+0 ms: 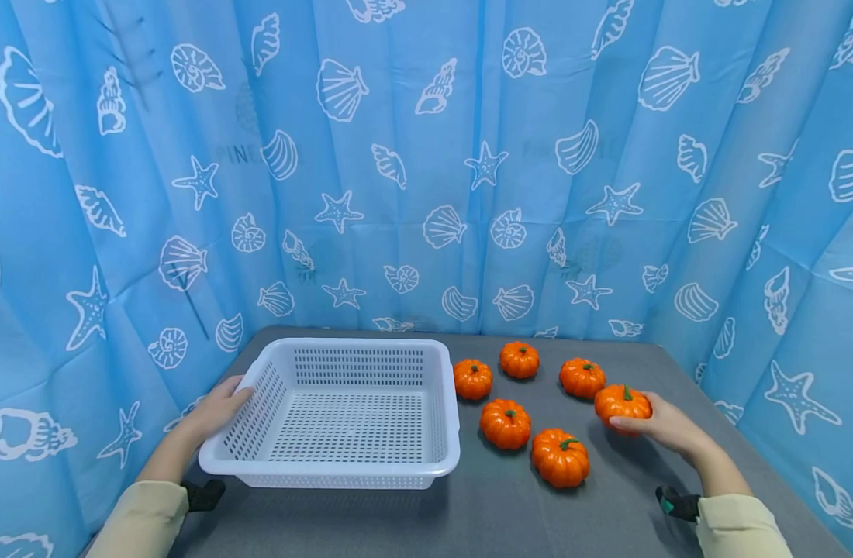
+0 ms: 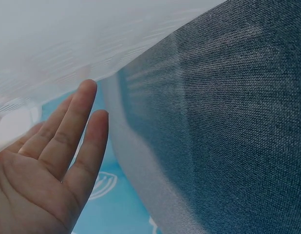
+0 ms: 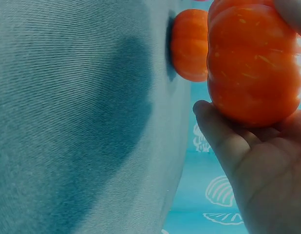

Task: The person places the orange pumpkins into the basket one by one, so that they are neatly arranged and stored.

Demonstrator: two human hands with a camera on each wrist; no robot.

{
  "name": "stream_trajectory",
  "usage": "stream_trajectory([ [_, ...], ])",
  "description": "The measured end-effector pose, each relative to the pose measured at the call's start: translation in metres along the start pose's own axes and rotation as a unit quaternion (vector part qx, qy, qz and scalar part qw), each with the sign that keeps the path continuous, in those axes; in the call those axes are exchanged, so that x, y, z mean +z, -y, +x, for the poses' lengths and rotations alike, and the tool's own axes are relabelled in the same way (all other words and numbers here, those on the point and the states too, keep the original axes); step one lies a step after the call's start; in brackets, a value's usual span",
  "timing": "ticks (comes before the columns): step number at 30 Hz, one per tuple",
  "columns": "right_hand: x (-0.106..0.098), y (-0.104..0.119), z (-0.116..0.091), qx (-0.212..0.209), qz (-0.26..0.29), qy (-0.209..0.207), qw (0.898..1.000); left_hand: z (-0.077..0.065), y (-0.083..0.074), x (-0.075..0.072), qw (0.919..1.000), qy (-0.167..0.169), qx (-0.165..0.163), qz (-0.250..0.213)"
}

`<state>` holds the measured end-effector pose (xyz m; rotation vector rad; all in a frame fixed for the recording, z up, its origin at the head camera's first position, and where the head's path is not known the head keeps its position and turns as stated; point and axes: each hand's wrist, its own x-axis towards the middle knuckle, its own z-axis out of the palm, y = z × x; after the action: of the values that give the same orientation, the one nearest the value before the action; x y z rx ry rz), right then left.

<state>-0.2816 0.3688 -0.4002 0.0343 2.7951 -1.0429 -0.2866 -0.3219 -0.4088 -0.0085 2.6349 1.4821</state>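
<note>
My left hand point(image 1: 220, 407) holds the left rim of a white plastic basket point(image 1: 443, 418), thumb over the rim. In the left wrist view, straight fingers point(image 2: 84, 126) reach along the underside of the basket point(image 2: 92, 34). Its perforated floor shows, with nothing lying in it. On the right, my right hand point(image 1: 674, 425) grips a small orange pumpkin point(image 1: 618, 407) between thumb and fingers. A gap separates this pumpkin point(image 3: 255, 63) from the cloth in the right wrist view, its shadow falling below.
Several more orange pumpkins stand on the grey cloth-covered table point(image 1: 496, 511), between basket and right hand: one pumpkin point(image 1: 472, 380) close to the basket's right rim, another pumpkin point(image 1: 560, 458) nearest the front. A blue shell-patterned curtain point(image 1: 426, 178) hangs behind and along both sides.
</note>
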Motion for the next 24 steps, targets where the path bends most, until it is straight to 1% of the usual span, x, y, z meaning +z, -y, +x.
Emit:
stream_trajectory([
  [8,-0.002,0.006,-0.004,-0.014,-0.015,-0.019,1.0,0.0,0.001,0.0,1.0,-0.002,-0.005,-0.002],
  [18,-0.001,0.012,-0.002,-0.015,-0.01,-0.027,0.999,-0.001,0.002,0.0,0.9999,-0.001,-0.01,-0.007],
  [24,-0.001,0.017,-0.001,-0.019,-0.005,-0.028,0.999,-0.002,0.0,0.001,1.0,-0.003,-0.005,-0.005],
])
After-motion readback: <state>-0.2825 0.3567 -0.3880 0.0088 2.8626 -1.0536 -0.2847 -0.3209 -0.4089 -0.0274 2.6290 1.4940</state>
